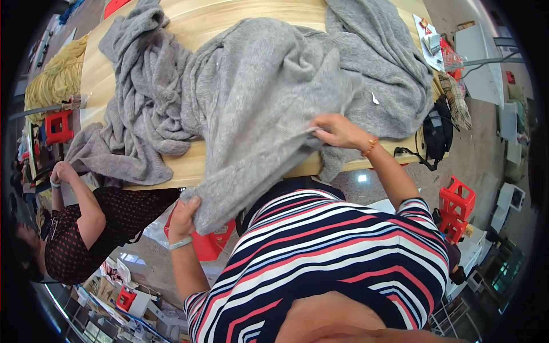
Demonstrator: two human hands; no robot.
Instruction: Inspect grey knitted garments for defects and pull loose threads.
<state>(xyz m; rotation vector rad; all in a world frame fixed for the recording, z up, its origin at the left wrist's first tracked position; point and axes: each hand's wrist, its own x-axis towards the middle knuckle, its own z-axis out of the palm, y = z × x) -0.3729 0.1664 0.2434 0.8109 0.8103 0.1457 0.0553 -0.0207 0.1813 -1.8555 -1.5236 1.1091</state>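
A grey knitted garment [251, 97] lies bunched over the wooden table, and its near part is pulled out over the front edge toward me. My left hand [184, 216] grips the lower left corner of that part, thumb on top. Higher up and to the right, my right hand [337, 131] pinches the same knit at its other end. Between the two hands the edge runs taut on a slant. Folds hide what lies beneath the cloth. A small white tag [375, 99] shows on the grey knit right of my right hand.
At the left, a person in a dark dotted dress [86, 228] handles more grey knit [123, 148] on the same table [189, 166]. A black bag [439, 131] sits at the table's right edge. Red stools [457, 197] stand at right; another red stool [211, 243] is below my left hand.
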